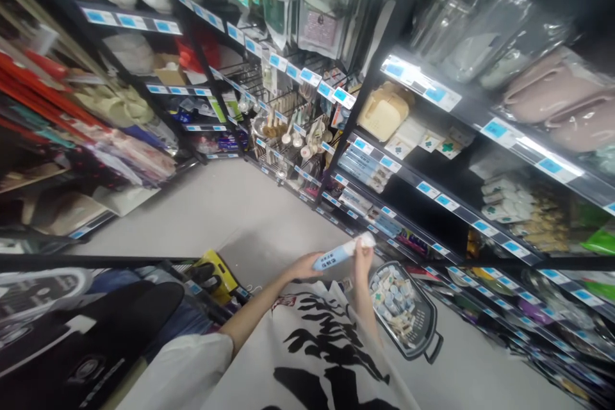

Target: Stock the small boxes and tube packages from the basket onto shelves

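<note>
Pack in hand: a long blue-and-white pack (340, 255) is up in the air before the person's white shirt (331, 339), held above the floor (216, 198) by both hands.
Left hand: this one (307, 266) has its fingers closed about the blue, printed end; I cannot make out the grip underneath.
Right hand: this one (364, 259) has its fingers gathered round the pale end, narrow on the wrapper, with the tip poking out past them.
Direction: the long axis lies crosswise to the body on a slant, blue end towards the left hand, pale end towards the shelf (413, 178) and a little farther from the shirt.
Handling: I'd judge it light; it keeps straight between the hands, so fairly firm along its length, though the wrapper looks smooth and perhaps slippery. What is inside, and how fragile, I cannot tell.
Where to hold: the two ends serve well, I'd say; a loose wrap round the middle should do without squashing it.
Basket: a dark grey basket (423, 320) stands beside the right forearm, small packets (396, 301) heaped inside.
</note>
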`<control>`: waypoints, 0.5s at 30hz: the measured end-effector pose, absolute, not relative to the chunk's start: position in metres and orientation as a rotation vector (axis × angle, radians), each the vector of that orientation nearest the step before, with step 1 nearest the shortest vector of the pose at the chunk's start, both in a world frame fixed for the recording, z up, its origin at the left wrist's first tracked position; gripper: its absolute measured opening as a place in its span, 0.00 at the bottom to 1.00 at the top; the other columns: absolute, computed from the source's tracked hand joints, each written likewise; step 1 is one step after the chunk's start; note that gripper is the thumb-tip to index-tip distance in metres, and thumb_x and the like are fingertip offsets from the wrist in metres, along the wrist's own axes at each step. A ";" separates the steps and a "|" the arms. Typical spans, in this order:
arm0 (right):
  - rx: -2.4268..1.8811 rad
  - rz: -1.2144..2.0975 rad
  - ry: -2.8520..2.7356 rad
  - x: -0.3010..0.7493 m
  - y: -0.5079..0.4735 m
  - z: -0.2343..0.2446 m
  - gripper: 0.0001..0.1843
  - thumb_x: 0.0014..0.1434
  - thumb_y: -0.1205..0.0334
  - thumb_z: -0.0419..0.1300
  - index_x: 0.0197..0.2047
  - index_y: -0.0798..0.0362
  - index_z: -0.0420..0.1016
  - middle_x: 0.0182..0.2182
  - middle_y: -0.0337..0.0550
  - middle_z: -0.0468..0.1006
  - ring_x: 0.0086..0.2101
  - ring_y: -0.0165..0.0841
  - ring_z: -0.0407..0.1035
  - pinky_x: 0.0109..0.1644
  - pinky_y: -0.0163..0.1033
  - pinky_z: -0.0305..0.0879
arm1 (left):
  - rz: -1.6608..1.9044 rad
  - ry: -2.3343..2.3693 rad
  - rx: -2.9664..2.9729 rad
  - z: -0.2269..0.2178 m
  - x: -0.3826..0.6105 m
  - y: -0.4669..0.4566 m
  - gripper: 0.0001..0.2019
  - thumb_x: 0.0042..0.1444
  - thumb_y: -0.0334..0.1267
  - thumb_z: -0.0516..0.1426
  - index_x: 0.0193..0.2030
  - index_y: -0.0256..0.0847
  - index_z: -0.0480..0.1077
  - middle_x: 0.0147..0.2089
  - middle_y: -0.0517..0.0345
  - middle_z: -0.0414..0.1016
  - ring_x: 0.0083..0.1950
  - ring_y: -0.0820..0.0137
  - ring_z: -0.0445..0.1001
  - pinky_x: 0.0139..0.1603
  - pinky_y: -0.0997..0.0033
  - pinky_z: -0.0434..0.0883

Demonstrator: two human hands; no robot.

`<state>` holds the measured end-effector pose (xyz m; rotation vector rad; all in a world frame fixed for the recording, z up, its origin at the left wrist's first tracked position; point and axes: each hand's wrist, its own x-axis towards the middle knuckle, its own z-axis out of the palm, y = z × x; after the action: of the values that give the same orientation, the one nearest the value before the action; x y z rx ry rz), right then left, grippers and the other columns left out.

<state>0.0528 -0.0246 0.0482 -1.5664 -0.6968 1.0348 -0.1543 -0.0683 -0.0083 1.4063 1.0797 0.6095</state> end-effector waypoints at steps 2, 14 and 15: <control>-1.637 1.027 -0.555 0.074 -0.024 0.043 0.31 0.54 0.32 0.59 0.49 0.48 0.67 0.41 0.44 0.78 0.37 0.36 0.74 0.36 0.38 0.69 | 0.656 1.129 1.352 -0.014 -0.163 -0.071 0.29 0.44 0.42 0.71 0.55 0.40 0.78 0.52 0.48 0.82 0.53 0.53 0.79 0.60 0.55 0.72; -1.766 1.190 -0.700 0.097 -0.036 0.033 0.32 0.57 0.30 0.44 0.48 0.45 0.69 0.38 0.50 0.77 0.38 0.42 0.74 0.45 0.48 0.74 | 1.153 1.326 0.835 0.001 -0.181 -0.048 0.27 0.55 0.48 0.67 0.60 0.43 0.73 0.67 0.46 0.72 0.69 0.55 0.69 0.64 0.62 0.70; -1.745 1.204 -0.725 0.094 -0.034 0.032 0.32 0.56 0.30 0.45 0.48 0.45 0.69 0.38 0.50 0.77 0.39 0.43 0.74 0.46 0.48 0.74 | 1.161 1.333 0.828 -0.001 -0.184 -0.049 0.27 0.55 0.48 0.67 0.60 0.43 0.73 0.68 0.46 0.72 0.70 0.55 0.68 0.65 0.61 0.70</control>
<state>0.0941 -0.0345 0.0322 -1.7449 -0.7249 1.2036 -0.1842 -0.0490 -0.0013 0.8277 1.3327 1.1611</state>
